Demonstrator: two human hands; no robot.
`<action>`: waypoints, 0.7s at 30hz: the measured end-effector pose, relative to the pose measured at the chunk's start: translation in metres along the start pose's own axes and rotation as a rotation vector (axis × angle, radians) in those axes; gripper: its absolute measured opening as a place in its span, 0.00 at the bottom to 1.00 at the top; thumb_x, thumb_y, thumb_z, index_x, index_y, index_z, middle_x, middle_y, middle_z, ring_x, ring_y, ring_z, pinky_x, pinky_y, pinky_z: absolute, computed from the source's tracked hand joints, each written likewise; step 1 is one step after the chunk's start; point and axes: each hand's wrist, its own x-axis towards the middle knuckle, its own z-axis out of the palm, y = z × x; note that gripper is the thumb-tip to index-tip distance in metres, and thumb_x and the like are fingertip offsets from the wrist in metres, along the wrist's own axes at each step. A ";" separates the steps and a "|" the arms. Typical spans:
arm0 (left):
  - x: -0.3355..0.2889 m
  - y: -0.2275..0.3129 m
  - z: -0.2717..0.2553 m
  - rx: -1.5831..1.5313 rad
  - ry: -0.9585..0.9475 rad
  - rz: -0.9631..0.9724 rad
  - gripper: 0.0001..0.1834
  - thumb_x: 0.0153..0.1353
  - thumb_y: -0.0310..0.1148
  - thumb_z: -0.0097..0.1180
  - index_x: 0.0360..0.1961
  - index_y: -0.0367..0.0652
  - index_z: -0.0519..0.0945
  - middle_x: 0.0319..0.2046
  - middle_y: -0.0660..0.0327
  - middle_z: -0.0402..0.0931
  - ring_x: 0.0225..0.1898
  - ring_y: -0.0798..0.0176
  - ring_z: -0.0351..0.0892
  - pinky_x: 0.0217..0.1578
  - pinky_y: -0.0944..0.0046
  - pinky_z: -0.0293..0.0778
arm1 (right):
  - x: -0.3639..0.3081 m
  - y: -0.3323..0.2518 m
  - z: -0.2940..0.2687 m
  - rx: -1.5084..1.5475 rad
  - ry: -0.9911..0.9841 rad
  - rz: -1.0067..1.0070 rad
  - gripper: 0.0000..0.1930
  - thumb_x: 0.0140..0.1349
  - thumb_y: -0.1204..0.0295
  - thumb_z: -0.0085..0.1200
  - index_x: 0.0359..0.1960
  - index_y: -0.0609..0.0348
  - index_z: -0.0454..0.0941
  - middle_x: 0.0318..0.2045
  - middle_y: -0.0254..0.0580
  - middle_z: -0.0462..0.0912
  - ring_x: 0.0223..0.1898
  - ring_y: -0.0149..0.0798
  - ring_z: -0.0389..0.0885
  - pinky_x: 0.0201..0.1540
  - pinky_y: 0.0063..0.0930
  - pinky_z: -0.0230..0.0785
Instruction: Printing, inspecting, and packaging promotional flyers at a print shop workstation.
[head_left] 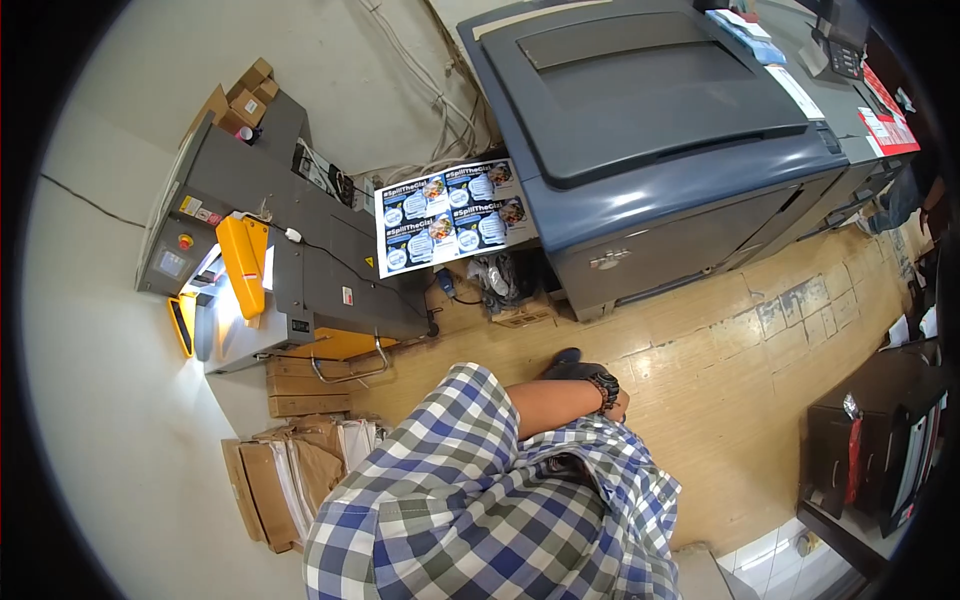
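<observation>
Where our left hand (622, 404) lies beside blue-white checked cloth (645, 462), we cannot tell its fingers' state; blue-black-white paper sheet (452, 215) at boxy blue-grey machine's (640, 110) left edge.

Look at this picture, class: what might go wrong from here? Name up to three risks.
1. The printed sheet lies beside the large printer, over a cluttered gap, so a bump might tip it down there.
2. The black cable draped across the grey machine might snag on a passing arm.
3. The blue plug sits low near the floor, where a foot might catch its lead.
</observation>
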 end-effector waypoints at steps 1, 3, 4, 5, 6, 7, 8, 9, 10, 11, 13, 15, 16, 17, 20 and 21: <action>0.027 -0.004 0.007 -0.002 0.000 -0.015 0.29 0.68 0.52 0.45 0.47 0.35 0.84 0.47 0.44 0.82 0.51 0.46 0.81 0.52 0.47 0.72 | 0.001 -0.007 -0.004 -0.002 0.001 -0.004 0.15 0.71 0.68 0.52 0.52 0.67 0.79 0.42 0.36 0.84 0.41 0.28 0.79 0.46 0.22 0.73; 0.067 -0.017 0.022 -0.137 0.164 0.225 0.26 0.66 0.49 0.46 0.42 0.35 0.85 0.42 0.44 0.83 0.45 0.45 0.80 0.47 0.47 0.71 | 0.005 -0.031 -0.011 -0.044 -0.016 0.002 0.15 0.71 0.69 0.52 0.52 0.67 0.78 0.42 0.36 0.84 0.41 0.28 0.79 0.46 0.22 0.73; 0.040 0.013 -0.026 -0.143 0.074 0.240 0.25 0.67 0.47 0.46 0.46 0.37 0.85 0.46 0.45 0.82 0.48 0.45 0.79 0.49 0.46 0.71 | 0.008 -0.028 -0.024 -0.021 0.042 -0.024 0.15 0.71 0.69 0.51 0.52 0.67 0.78 0.42 0.36 0.84 0.41 0.28 0.79 0.46 0.22 0.73; 0.039 0.022 -0.041 -0.138 0.077 0.237 0.25 0.67 0.47 0.46 0.46 0.37 0.85 0.46 0.45 0.82 0.48 0.45 0.79 0.49 0.46 0.71 | 0.008 -0.034 -0.031 -0.025 0.055 -0.033 0.15 0.71 0.69 0.51 0.52 0.67 0.78 0.42 0.36 0.83 0.41 0.28 0.79 0.46 0.22 0.73; 0.041 0.030 -0.056 -0.079 0.047 0.235 0.24 0.67 0.47 0.46 0.48 0.38 0.84 0.49 0.46 0.81 0.50 0.45 0.78 0.50 0.46 0.71 | 0.008 -0.039 -0.038 -0.024 0.076 -0.041 0.15 0.71 0.69 0.51 0.52 0.67 0.78 0.42 0.36 0.83 0.41 0.28 0.79 0.46 0.22 0.73; 0.047 0.034 -0.062 -0.040 0.030 0.225 0.24 0.68 0.46 0.46 0.51 0.39 0.83 0.51 0.47 0.80 0.51 0.45 0.77 0.51 0.45 0.71 | 0.008 -0.046 -0.048 -0.041 0.083 -0.035 0.15 0.71 0.69 0.51 0.52 0.67 0.78 0.42 0.36 0.83 0.41 0.28 0.79 0.46 0.22 0.73; 0.074 0.028 -0.062 -0.038 -0.035 0.237 0.24 0.65 0.47 0.48 0.55 0.46 0.81 0.55 0.52 0.79 0.57 0.52 0.77 0.58 0.52 0.68 | 0.008 -0.052 -0.057 -0.059 0.092 -0.029 0.15 0.71 0.69 0.51 0.52 0.67 0.78 0.42 0.36 0.83 0.41 0.28 0.79 0.46 0.22 0.73; 0.081 0.030 -0.071 -0.037 -0.034 0.248 0.24 0.65 0.47 0.48 0.55 0.46 0.81 0.55 0.52 0.79 0.57 0.52 0.77 0.58 0.52 0.68 | 0.010 -0.058 -0.065 -0.065 0.119 -0.031 0.15 0.71 0.69 0.51 0.52 0.67 0.78 0.42 0.36 0.83 0.41 0.28 0.79 0.46 0.22 0.73; 0.078 0.036 -0.088 -0.162 0.003 0.198 0.24 0.65 0.47 0.49 0.54 0.46 0.82 0.54 0.52 0.79 0.56 0.52 0.77 0.58 0.52 0.68 | 0.013 -0.064 -0.076 -0.072 0.150 -0.039 0.15 0.71 0.69 0.51 0.52 0.67 0.78 0.42 0.36 0.83 0.41 0.28 0.79 0.46 0.22 0.72; 0.080 0.037 -0.102 -0.290 0.038 0.149 0.23 0.64 0.47 0.50 0.54 0.45 0.82 0.54 0.52 0.80 0.55 0.52 0.78 0.57 0.53 0.68 | 0.016 -0.069 -0.086 -0.081 0.180 -0.044 0.15 0.71 0.70 0.51 0.52 0.67 0.78 0.42 0.36 0.83 0.41 0.28 0.79 0.46 0.22 0.72; 0.141 0.004 -0.060 -0.252 0.056 0.050 0.22 0.63 0.47 0.54 0.49 0.43 0.85 0.46 0.49 0.83 0.49 0.51 0.80 0.52 0.52 0.71 | 0.004 -0.095 -0.099 -0.176 0.149 0.008 0.15 0.71 0.70 0.51 0.53 0.67 0.78 0.41 0.36 0.83 0.41 0.28 0.79 0.46 0.22 0.72; 0.111 0.020 -0.097 -0.289 0.168 0.093 0.22 0.62 0.47 0.55 0.46 0.41 0.85 0.43 0.49 0.84 0.45 0.52 0.81 0.50 0.53 0.73 | -0.009 -0.084 -0.125 -0.169 0.234 0.021 0.15 0.71 0.70 0.50 0.53 0.67 0.78 0.41 0.36 0.83 0.41 0.28 0.79 0.46 0.22 0.72; 0.100 0.016 -0.087 -0.319 0.179 0.081 0.22 0.62 0.47 0.55 0.46 0.41 0.85 0.43 0.49 0.84 0.45 0.52 0.81 0.50 0.53 0.73 | -0.009 -0.084 -0.132 -0.194 0.230 0.036 0.15 0.71 0.70 0.50 0.53 0.67 0.78 0.41 0.36 0.83 0.41 0.28 0.79 0.46 0.22 0.72; 0.092 0.012 -0.078 -0.462 0.288 0.006 0.21 0.62 0.47 0.55 0.44 0.41 0.85 0.42 0.49 0.84 0.45 0.53 0.81 0.49 0.54 0.74 | -0.006 -0.087 -0.140 -0.221 0.224 0.047 0.15 0.71 0.70 0.50 0.53 0.67 0.78 0.41 0.36 0.83 0.42 0.28 0.79 0.47 0.22 0.72; 0.076 -0.004 -0.044 -0.644 0.493 -0.070 0.20 0.62 0.47 0.57 0.43 0.42 0.85 0.40 0.50 0.85 0.43 0.54 0.83 0.47 0.56 0.75 | 0.003 -0.072 -0.211 -0.296 0.241 0.059 0.15 0.71 0.71 0.50 0.53 0.67 0.78 0.41 0.36 0.83 0.42 0.28 0.79 0.47 0.22 0.72; 0.057 -0.007 -0.015 -0.743 0.611 -0.154 0.23 0.63 0.51 0.52 0.40 0.41 0.86 0.38 0.46 0.84 0.42 0.47 0.83 0.47 0.51 0.76 | 0.006 -0.077 -0.209 -0.312 0.205 0.076 0.15 0.71 0.71 0.50 0.53 0.67 0.78 0.41 0.36 0.83 0.42 0.28 0.79 0.47 0.22 0.72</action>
